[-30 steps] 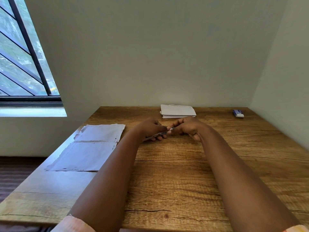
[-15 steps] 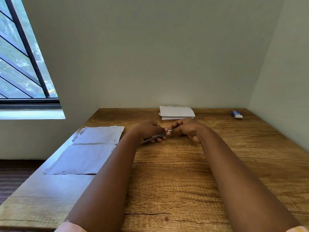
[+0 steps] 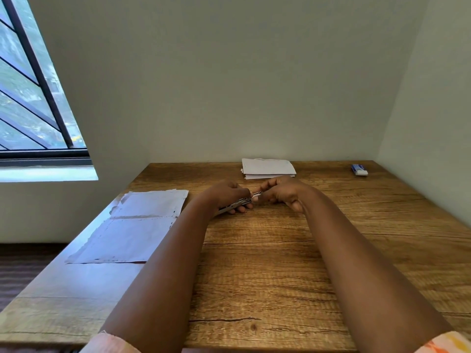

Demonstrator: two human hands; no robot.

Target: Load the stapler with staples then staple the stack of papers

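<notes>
Head view: both hands meet mid-table.
Left hand (image 3: 226, 196): wrapped around the metal stapler (image 3: 235, 205).
Right hand (image 3: 283, 193): pinching the stapler's front tip.
Paper stack (image 3: 267, 168): behind the hands, near the wall.
Blue-and-white box (image 3: 359, 169): lettering unreadable.

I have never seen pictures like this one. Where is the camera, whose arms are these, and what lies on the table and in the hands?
There is no machine here. A person wears the camera on the head, so you look down along their own two arms. The left hand holds a small metal stapler; the right hand pinches its front end. On the wooden table lie a stack of papers by the far wall, a large creased paper sheet on the left, and a small blue and white box in the far right corner. What it contains I cannot tell.
</notes>
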